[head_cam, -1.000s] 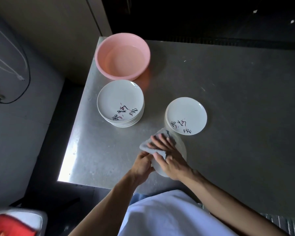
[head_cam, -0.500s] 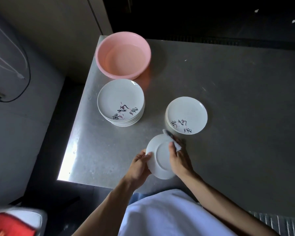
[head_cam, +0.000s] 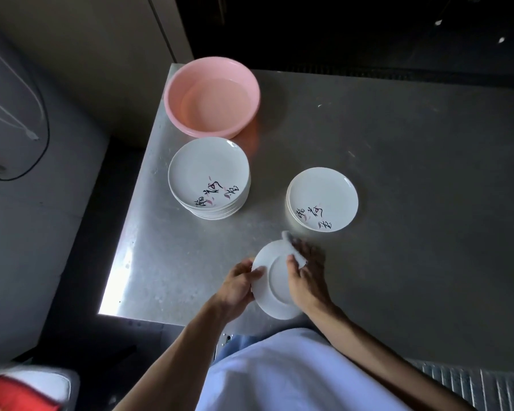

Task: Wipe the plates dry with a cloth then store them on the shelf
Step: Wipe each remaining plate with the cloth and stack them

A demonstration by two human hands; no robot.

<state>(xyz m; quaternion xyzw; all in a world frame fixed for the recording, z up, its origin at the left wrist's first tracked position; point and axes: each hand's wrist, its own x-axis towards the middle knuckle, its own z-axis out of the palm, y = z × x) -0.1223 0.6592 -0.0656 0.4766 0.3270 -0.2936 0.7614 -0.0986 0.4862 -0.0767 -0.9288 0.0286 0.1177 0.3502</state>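
The plate (head_cam: pixel 267 292) is held bottom-up over the near edge of the table (head_cam: pixel 398 173), its foot ring facing me. The left hand (head_cam: pixel 239 284) grips the left rim, thumb laid on the underside. The right hand (head_cam: pixel 307 277) takes the opposite rim with the cloth (head_cam: pixel 295 251) bunched under its fingers, so both hands are closed on something. It looks like glazed ceramic: stiff, light enough for one hand, slick if damp, and likely to chip if it drops onto that hard top (the rim is the sensible place to hold, as now). The cloth is soft and gives better purchase than bare skin. Beyond the hands a tall stack (head_cam: pixel 209 176) of matching plates sits left of centre, and a short stack (head_cam: pixel 322 198) sits just past the right hand, close enough that a careless swing could clip it. A pink basin (head_cam: pixel 212 96) stands at the far left corner, touching nothing. I see no shelf from here, so I cannot tell the way to it.
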